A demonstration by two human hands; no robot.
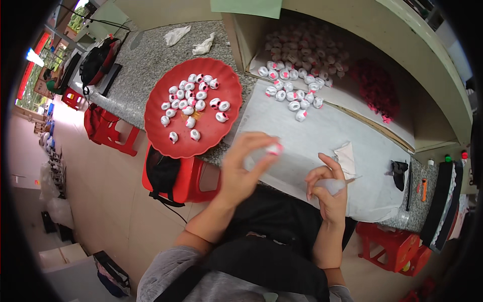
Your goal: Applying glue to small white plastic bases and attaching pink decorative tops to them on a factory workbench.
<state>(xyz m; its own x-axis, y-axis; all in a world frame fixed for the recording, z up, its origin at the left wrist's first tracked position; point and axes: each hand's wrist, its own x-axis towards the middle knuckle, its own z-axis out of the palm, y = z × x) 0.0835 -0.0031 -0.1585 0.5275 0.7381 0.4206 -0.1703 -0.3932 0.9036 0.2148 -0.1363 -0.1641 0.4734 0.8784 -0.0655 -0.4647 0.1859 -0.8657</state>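
Above the table's near edge, my left hand (241, 168) pinches a small round white-and-pink piece (274, 148) between thumb and fingertips. My right hand (329, 194), to its right, is curled around a small translucent white squeeze bottle (333, 186) with a thin tip pointing right. Several similar white-and-pink pieces (189, 122) lie in a scalloped red plate (156, 108) at the left. More of these pieces (301, 116) are spread at the far side of the white sheet (287, 136). The left hand is slightly blurred.
Under the shelf sit a large heap of white pieces (307, 48) and a dark pink heap (377, 90). A folded white paper (345, 157) lies beside my right hand. At the right are a black object (399, 175) and an orange tool (424, 190). Red stools (188, 183) stand below.
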